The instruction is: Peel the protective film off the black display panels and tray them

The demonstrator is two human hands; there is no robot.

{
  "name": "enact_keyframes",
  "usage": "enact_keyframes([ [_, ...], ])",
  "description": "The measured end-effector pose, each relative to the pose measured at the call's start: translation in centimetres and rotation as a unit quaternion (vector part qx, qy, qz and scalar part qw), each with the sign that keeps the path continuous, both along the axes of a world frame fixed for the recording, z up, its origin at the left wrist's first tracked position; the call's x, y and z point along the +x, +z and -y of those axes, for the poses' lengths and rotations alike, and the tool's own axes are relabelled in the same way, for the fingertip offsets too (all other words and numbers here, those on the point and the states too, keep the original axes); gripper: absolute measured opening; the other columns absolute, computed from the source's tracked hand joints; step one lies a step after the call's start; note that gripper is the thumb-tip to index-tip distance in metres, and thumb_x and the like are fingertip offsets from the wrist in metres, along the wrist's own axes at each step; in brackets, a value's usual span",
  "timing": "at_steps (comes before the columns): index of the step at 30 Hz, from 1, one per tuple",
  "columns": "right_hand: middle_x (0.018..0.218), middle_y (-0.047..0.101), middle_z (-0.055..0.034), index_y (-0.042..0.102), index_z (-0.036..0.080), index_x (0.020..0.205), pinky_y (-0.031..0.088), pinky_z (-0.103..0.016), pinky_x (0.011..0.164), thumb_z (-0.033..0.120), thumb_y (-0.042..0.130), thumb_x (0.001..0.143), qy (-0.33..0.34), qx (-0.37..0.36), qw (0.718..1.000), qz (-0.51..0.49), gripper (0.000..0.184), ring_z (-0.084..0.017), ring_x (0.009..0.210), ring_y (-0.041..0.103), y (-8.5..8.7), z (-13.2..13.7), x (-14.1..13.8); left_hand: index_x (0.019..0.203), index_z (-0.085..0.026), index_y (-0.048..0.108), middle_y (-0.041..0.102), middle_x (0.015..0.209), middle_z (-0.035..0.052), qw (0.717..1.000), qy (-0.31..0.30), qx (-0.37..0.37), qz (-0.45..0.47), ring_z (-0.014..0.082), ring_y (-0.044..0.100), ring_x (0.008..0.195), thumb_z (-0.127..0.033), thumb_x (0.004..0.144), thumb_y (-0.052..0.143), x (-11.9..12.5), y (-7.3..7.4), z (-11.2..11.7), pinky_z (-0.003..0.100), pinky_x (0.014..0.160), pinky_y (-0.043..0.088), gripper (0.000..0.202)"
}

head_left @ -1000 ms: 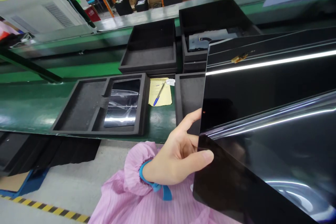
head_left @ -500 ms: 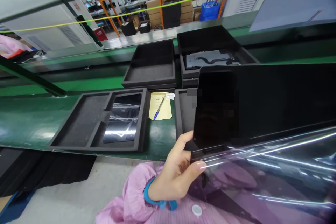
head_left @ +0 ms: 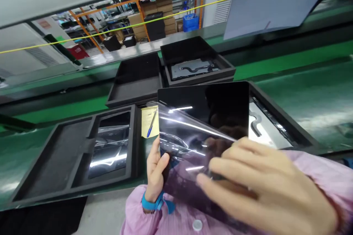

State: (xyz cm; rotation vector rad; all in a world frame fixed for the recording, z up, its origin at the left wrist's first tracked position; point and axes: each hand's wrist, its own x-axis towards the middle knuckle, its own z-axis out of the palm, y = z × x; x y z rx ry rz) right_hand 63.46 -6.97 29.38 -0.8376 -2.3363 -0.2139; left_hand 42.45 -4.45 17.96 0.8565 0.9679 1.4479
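A glossy black display panel [head_left: 220, 106] is held tilted over the near edge of a green conveyor. A clear protective film [head_left: 182, 143] is peeled partway up from its lower part. My left hand [head_left: 154, 170] grips the panel's left edge, thumb on the front. My right hand [head_left: 264, 187], in a pink sleeve, lies close to the camera over the panel's lower right, fingers curled at the film. Whether it pinches the film is not clear.
A black foam tray [head_left: 71, 154] at the left holds a shiny panel. A yellow note with a blue pen [head_left: 150, 123] lies beside it. More black trays [head_left: 138, 80] stand behind, and one tray [head_left: 278, 117] lies under the held panel. The green belt [head_left: 317, 88] runs right.
The panel has dropped lower and further from the camera, over the right tray. My right hand has come into view over the panel's lower part. The view has shifted right.
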Motion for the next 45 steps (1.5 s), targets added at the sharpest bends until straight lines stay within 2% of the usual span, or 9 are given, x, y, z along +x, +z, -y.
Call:
enact_keyframes([
  [4,0.076,0.053,-0.0003,0.066,0.019,0.099,0.034,-0.030,0.060,0.006,0.049,0.087,0.120,-0.047,0.991,0.024,0.024,-0.013,0.065,0.039,0.2,0.5,-1.2,0.113,-0.029,0.068,0.073,0.079,-0.0009,1.000,-0.009,0.008,0.024,0.0057,0.056,0.045,-0.032,0.072,0.074,-0.4,-0.1,0.1,0.015,0.046,0.046,0.042],
  [6,0.079,0.052,-0.0012,0.065,0.013,0.087,0.038,-0.030,0.065,0.007,0.048,0.088,0.156,-0.081,0.983,0.060,0.017,-0.013,0.070,0.040,0.2,0.3,-1.3,0.113,-0.027,0.068,0.075,0.088,0.0017,0.999,-0.012,0.019,0.028,0.0090,0.063,0.052,-0.032,0.072,0.074,-0.5,-0.2,0.1,0.018,0.053,0.051,0.042],
  [9,0.088,0.055,-0.0035,0.063,0.010,0.088,0.042,-0.029,0.078,0.011,0.042,0.093,0.196,-0.117,0.968,0.105,0.021,-0.014,0.079,0.043,0.2,0.1,-1.5,0.113,-0.023,0.068,0.076,0.091,0.0042,0.999,-0.008,0.033,0.030,0.0149,0.069,0.063,-0.031,0.070,0.075,-0.6,-0.1,-0.1,0.025,0.067,0.057,0.044],
  [16,0.101,0.059,-0.0060,0.064,0.017,0.085,0.041,-0.043,0.098,0.033,0.048,0.090,0.240,-0.092,0.949,0.182,0.023,-0.021,0.097,0.050,0.0,-0.3,-1.9,0.116,-0.023,0.067,0.076,0.098,0.0044,1.000,-0.005,0.014,0.009,0.0209,0.072,0.082,-0.032,0.071,0.073,-1.5,0.0,-0.4,0.030,0.080,0.057,0.046],
  [22,0.105,0.061,-0.0047,0.069,0.021,0.079,0.040,-0.039,0.104,0.036,0.051,0.088,0.211,-0.056,0.961,0.172,0.025,-0.021,0.109,0.048,-0.2,0.5,-1.8,0.110,-0.026,0.070,0.076,0.096,0.0032,0.999,-0.003,0.025,0.027,0.0234,0.071,0.092,-0.033,0.069,0.075,-2.1,-1.2,-0.5,0.033,0.088,0.055,0.042],
  [28,0.097,0.062,-0.0014,0.069,0.018,0.084,0.040,-0.030,0.103,0.012,0.048,0.088,0.180,-0.025,0.973,0.145,0.023,-0.015,0.101,0.049,-0.4,0.7,-2.2,0.111,-0.026,0.068,0.075,0.104,0.0046,0.999,-0.011,0.023,0.026,0.0227,0.072,0.089,-0.034,0.068,0.075,-2.2,-1.4,-0.5,0.031,0.082,0.057,0.045],
  [32,0.100,0.063,-0.0019,0.070,0.017,0.088,0.042,-0.030,0.102,0.009,0.046,0.088,0.176,-0.005,0.973,0.151,0.026,-0.016,0.104,0.050,-0.3,0.7,-2.0,0.109,-0.023,0.069,0.076,0.096,0.0052,0.999,-0.006,0.029,0.015,0.0260,0.071,0.093,-0.036,0.066,0.076,-2.2,-1.4,-0.6,0.035,0.087,0.055,0.045],
  [39,0.104,0.064,0.0014,0.070,0.021,0.086,0.039,-0.025,0.107,0.011,0.048,0.088,0.209,0.013,0.962,0.178,0.025,-0.014,0.113,0.049,0.2,0.0,-1.8,0.107,-0.025,0.070,0.076,0.098,0.0042,0.999,0.001,0.016,0.030,0.0276,0.068,0.103,-0.035,0.065,0.077,-2.3,-1.1,-0.4,0.036,0.094,0.052,0.044],
  [45,0.115,0.060,0.0009,0.072,0.024,0.089,0.035,-0.029,0.114,0.037,0.046,0.090,0.243,0.053,0.941,0.229,0.029,-0.019,0.131,0.037,1.4,-1.1,-0.6,0.105,-0.024,0.073,0.076,0.102,0.0038,0.999,0.028,0.024,0.002,0.0244,0.067,0.105,-0.035,0.064,0.077,-2.1,0.0,-0.5,0.030,0.094,0.051,0.043],
])
